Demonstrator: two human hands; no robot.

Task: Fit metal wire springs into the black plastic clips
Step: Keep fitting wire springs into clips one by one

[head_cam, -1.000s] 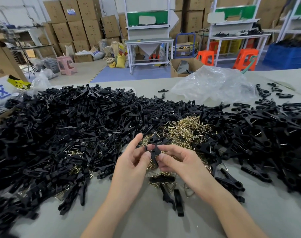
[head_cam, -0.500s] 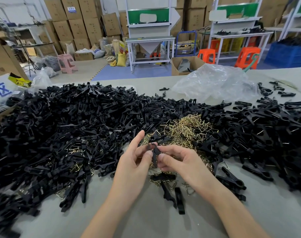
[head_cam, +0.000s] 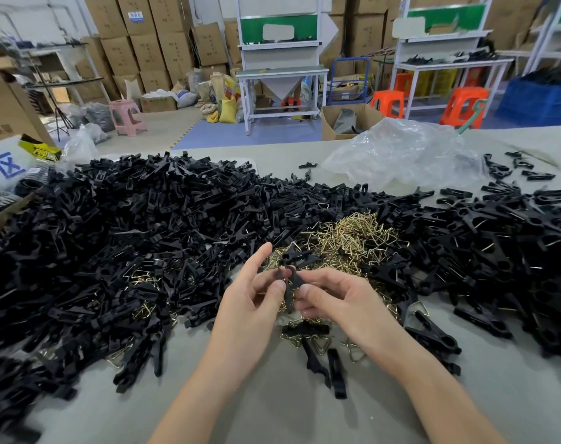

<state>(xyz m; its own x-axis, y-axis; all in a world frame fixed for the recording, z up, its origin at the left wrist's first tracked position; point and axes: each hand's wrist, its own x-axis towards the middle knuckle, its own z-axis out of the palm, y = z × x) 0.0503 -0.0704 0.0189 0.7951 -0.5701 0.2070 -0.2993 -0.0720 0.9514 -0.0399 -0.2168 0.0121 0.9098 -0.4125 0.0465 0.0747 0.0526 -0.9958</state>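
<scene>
The left hand (head_cam: 250, 302) hangs above the middle of the bench (head_cam: 272, 411), with its index finger stretched upward, and its thumb and the other fingers pinch a black plastic clip (head_cam: 290, 285). This clip stands almost upright between the two hands, just above the bench, and I cannot tell if a wire spring already sits in it. The right hand (head_cam: 340, 299) pinches the same clip from the other side with curled thumb and fingers. On the bench, the left side is covered by a big heap of black clips (head_cam: 112, 235). Behind the hands, in the middle, lies a pile of golden wire springs (head_cam: 346, 235), and some springs lie scattered under the hands too. Two loose black pieces (head_cam: 336, 373) lie on the bench between the forearms. More to the right, at the far edge, is a crumpled clear plastic bag (head_cam: 400, 155), and a second spread of clips (head_cam: 497, 235) fills the right side.
</scene>
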